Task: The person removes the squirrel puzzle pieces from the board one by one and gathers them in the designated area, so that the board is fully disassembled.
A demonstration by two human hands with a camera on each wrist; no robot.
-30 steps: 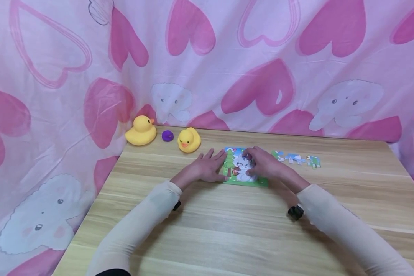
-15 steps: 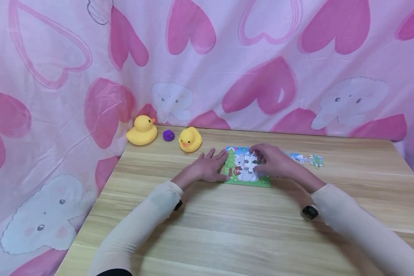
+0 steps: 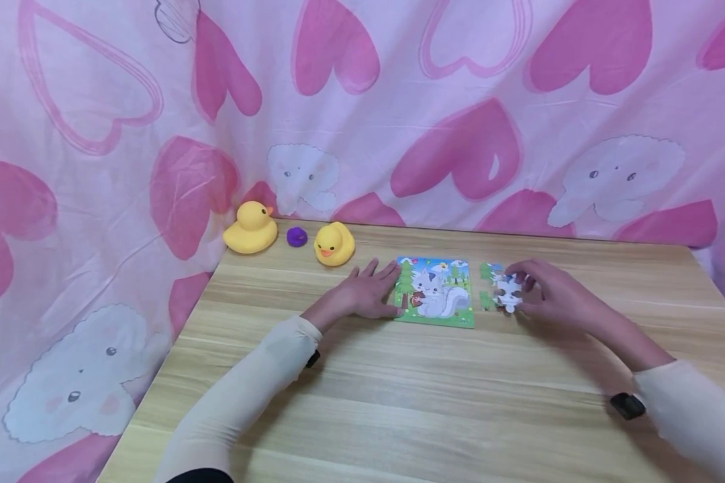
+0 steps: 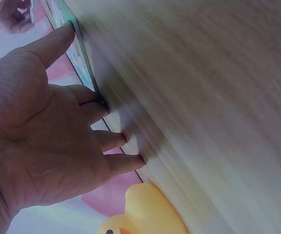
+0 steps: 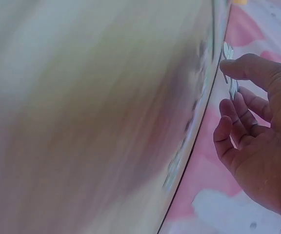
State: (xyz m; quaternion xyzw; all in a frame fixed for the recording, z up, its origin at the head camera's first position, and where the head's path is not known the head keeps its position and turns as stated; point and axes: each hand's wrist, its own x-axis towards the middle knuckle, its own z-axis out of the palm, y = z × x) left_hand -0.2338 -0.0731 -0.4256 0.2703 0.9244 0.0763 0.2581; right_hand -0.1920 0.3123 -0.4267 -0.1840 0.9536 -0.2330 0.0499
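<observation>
Pale puzzle piece [image 3: 509,294], apparently tilted, right of squirrel picture [image 3: 436,295].

Cream left sleeve [image 3: 260,379] at 7 o'clock, cream right sleeve [image 3: 695,409] at 4.
Black band [image 3: 201,475] at left sleeve's bottom end. Right wrist camera [image 3: 627,406], 4 o'clock: black, boxy; left wrist camera [image 3: 313,359], 7: black, mostly hidden.
</observation>
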